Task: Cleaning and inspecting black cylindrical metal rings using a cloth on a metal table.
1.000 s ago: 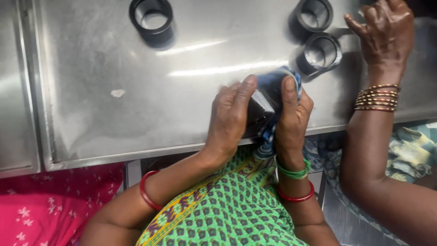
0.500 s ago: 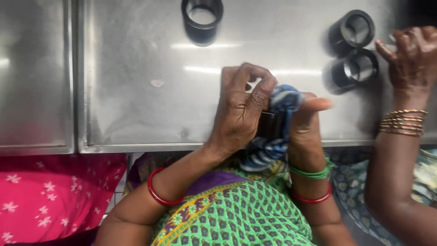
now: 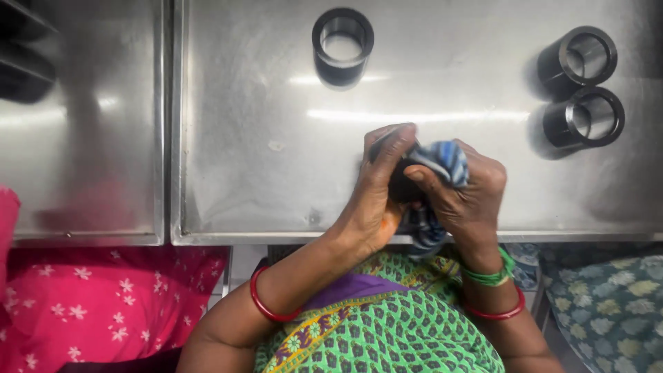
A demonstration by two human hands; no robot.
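Blue striped cloth [image 3: 442, 160], black rings [image 3: 343, 45], silver steel table [image 3: 242, 138], red bangles [image 3: 266, 307], green patterned dress [image 3: 394, 324]

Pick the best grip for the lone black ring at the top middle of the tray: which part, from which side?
Judging by its pose, come straight down from above. The black ring stands on end with its bore open upward and bare steel tray all around, so a pinch across the wall, one finger inside the bore and the thumb outside, probably suits. Both hands are busy: left hand, right hand.
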